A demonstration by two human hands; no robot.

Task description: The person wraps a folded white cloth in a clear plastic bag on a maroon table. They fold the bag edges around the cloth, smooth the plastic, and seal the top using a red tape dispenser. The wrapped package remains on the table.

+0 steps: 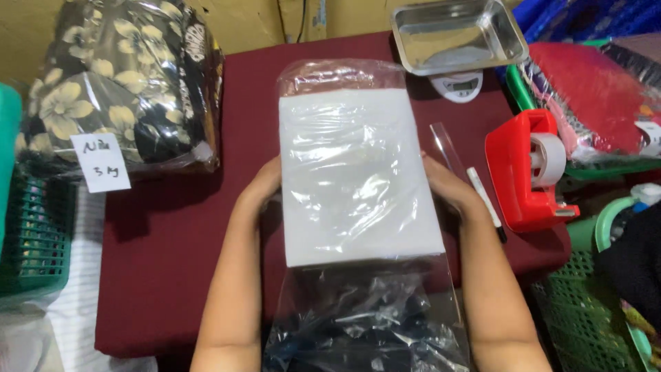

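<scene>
The table wears a dark red cloth, with bare room to the left of the arms and its front edge near the bottom of the view; on its back-left corner sits a bundle of flowered black fabric wrapped in clear plastic, a paper tag at its lower edge; a green basket stands off the left edge. At centre a clear plastic bag holding a white sheet is held upright above the table; the left hand grips its left edge, the right hand its right edge, both closed on it. Right of the hands a red tape dispenser sits near the edge; a metal scale tray lies behind; a white pen lies just beside the right hand.
</scene>
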